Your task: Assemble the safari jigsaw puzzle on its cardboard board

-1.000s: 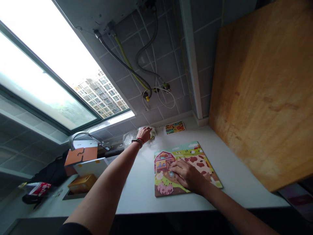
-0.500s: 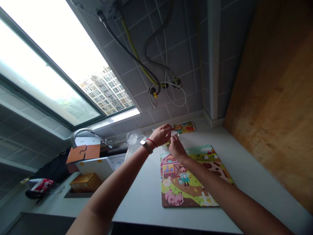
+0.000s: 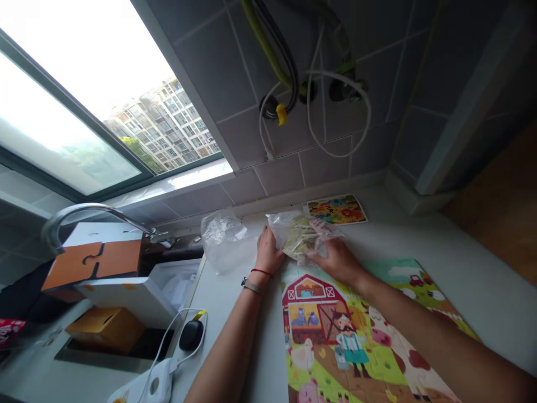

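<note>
A clear plastic bag holding yellow-green pieces lies at the back of the white counter, just above the top edge of a farm jigsaw puzzle. My left hand grips the bag's lower left side. My right hand lies over its right side, fingers pressed on the plastic. The puzzle shows a red barn, a farmer and animals, and my right forearm hides part of it. A second, crumpled clear bag lies to the left of my left hand.
A small picture card lies against the wall behind the hands. On the left stand a curved tap, an orange-and-white box, a cardboard box, a black mouse and a white corded device.
My right hand has left the puzzle and joined my left on the bag, which now sits closer to the puzzle. The view has tilted down and closer, and the wooden board has mostly left the frame.
</note>
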